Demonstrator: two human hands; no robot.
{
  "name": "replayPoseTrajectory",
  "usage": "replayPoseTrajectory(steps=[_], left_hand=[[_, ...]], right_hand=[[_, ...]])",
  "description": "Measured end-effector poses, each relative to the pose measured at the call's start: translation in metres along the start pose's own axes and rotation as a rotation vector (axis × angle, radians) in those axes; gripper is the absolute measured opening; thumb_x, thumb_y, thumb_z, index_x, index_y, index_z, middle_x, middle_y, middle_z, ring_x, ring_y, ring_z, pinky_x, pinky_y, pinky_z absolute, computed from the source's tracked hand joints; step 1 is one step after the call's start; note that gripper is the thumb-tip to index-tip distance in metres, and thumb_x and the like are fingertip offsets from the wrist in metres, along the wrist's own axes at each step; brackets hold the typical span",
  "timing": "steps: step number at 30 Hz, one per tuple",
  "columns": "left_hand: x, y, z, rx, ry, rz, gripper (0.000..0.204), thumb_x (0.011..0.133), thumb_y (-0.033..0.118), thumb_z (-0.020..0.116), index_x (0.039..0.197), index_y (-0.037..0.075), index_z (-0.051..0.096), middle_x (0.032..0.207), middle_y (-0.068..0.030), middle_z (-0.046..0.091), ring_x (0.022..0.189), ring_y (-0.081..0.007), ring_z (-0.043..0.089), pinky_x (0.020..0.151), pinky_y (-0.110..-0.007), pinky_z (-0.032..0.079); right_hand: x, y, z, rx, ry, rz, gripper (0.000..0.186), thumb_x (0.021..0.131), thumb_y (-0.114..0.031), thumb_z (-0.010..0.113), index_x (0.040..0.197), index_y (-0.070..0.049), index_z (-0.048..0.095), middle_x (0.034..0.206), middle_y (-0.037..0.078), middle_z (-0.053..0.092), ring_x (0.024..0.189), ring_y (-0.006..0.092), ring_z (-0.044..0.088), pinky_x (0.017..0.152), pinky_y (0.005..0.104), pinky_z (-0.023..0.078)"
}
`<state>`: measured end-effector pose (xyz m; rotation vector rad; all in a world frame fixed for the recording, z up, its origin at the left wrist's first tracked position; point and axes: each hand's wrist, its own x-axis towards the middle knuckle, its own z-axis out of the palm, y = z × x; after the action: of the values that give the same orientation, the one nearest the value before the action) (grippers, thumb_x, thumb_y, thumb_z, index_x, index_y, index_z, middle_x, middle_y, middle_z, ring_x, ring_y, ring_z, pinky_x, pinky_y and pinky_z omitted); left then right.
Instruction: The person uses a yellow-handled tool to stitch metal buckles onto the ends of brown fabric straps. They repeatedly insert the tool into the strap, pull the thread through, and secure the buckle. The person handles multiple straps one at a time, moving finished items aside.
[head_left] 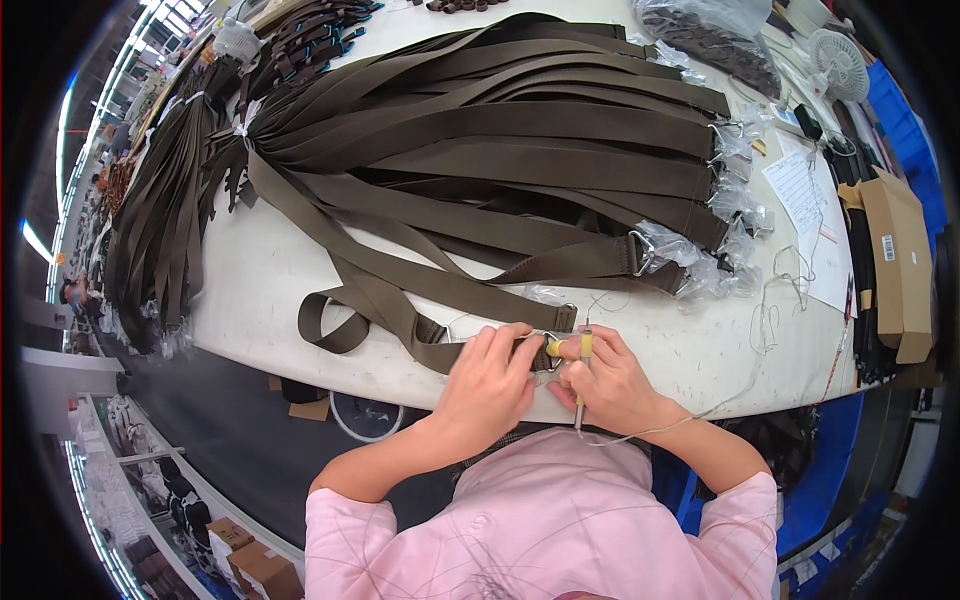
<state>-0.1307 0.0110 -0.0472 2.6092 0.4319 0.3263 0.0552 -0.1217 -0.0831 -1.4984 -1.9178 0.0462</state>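
A: Where's the work?
B: Brown strap [385, 310], lying along the near edge of the table [270, 310]; its end w/ the metal ring [557, 366] sits btwn the two hands.
A: Grip?
B: R hand [610, 380] is closed narrow round a pen-like tool [583, 375], held approx. upright. L hand [487, 378] has its fingertips down on the strap, just beside the ring. Can't tell if the thumb pinches from below; it's hidden.
A: Tool contact?
B: Can't tell; tip's too small to read.
A: OK, how to do it well?
B: IMO keep the L fingertips close to the ring so the strap end stays flat, but clear of the tip. Small moves w/ the R, wrist low for support.
A: Risks?
B: The cord [690, 415] trails off to the right, so leave slack, else it may tug the tool. Also mind the big strap bundle [590, 130] beyond the hands; a stray strap could get in the way.
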Motion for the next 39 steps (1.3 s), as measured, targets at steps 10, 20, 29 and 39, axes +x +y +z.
replayPoseTrajectory(steps=[10, 20, 29, 39], left_hand=[[0.009, -0.020, 0.001, -0.100, 0.015, -0.040, 0.057, 0.083, 0.011, 0.085, 0.133, 0.004, 0.059, 0.124, -0.0158, 0.057, 0.113, -0.0340, 0.058, 0.098, -0.045, 0.047], [0.015, -0.034, -0.025, -0.105, -0.058, -0.039, 0.035, 0.085, 0.015, 0.086, 0.113, 0.010, 0.065, 0.101, -0.0058, 0.055, 0.098, -0.0274, 0.057, 0.087, -0.041, 0.040], [0.011, -0.025, -0.021, 0.094, 0.158, 0.055, 0.039, 0.088, 0.021, 0.085, 0.120, 0.009, 0.065, 0.116, -0.0101, 0.061, 0.111, -0.0291, 0.058, 0.104, -0.044, 0.038], [0.018, -0.037, -0.011, 0.093, 0.007, 0.205, 0.033, 0.082, 0.010, 0.080, 0.112, 0.009, 0.066, 0.103, -0.0066, 0.059, 0.099, -0.0275, 0.058, 0.090, -0.040, 0.045]], right_hand=[[-0.015, 0.010, -0.010, -0.044, 0.025, 0.131, 0.031, 0.081, -0.007, 0.083, 0.093, -0.005, 0.054, 0.113, 0.018, 0.071, 0.092, 0.0344, 0.066, 0.086, 0.0447, 0.053], [-0.010, 0.013, -0.008, -0.001, 0.117, 0.157, 0.037, 0.079, -0.007, 0.088, 0.092, -0.007, 0.053, 0.111, 0.019, 0.072, 0.082, 0.0333, 0.065, 0.072, 0.0409, 0.053], [-0.017, 0.019, -0.024, -0.047, 0.193, 0.126, 0.038, 0.078, -0.006, 0.087, 0.091, -0.007, 0.052, 0.106, 0.016, 0.073, 0.081, 0.0314, 0.064, 0.070, 0.0408, 0.052], [-0.020, 0.017, -0.014, -0.012, 0.155, 0.238, 0.034, 0.080, -0.005, 0.085, 0.091, -0.007, 0.053, 0.104, 0.016, 0.072, 0.084, 0.0350, 0.065, 0.074, 0.0435, 0.052]])
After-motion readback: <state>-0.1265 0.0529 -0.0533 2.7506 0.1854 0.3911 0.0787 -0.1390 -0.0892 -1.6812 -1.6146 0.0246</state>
